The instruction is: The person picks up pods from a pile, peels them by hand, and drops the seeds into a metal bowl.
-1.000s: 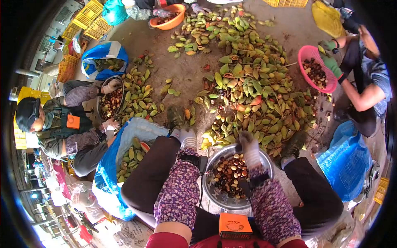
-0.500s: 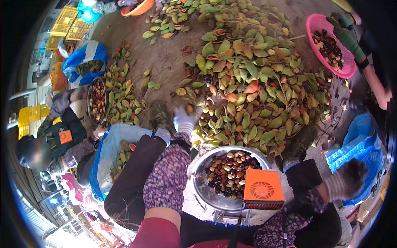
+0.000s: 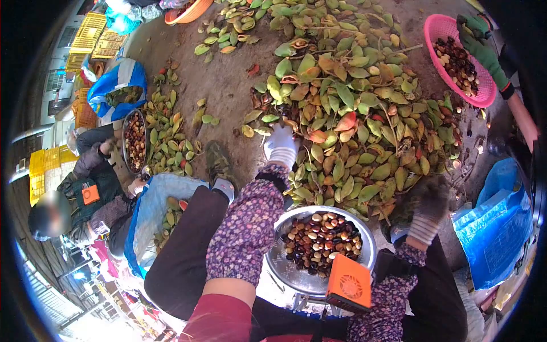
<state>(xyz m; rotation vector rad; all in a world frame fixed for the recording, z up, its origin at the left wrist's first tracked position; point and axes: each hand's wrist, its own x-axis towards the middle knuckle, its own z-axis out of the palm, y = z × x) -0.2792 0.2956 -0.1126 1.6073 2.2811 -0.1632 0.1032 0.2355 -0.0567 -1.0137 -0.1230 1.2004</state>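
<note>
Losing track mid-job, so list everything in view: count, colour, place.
pods: many, green to brown, heaped mid-floor
metal bowls: two, silver, one near, one left
pink basket: one, pink, upper right
orange basin: one, orange, top left
seeds: many, brown to black, in bowls, pink basket
blue bags: three, blue, two left, one right
teal bag: one, teal, top left
yellow crates: several, yellow, left
orange devices: two, orange, bottom centre, left
co-workers: three, partly visible, left, top, right
left hand: one, pale glove, at pods
right hand: one, dark glove, blurred, right of near bowl
legs: two, dark trousers, flanking near bowl
</note>
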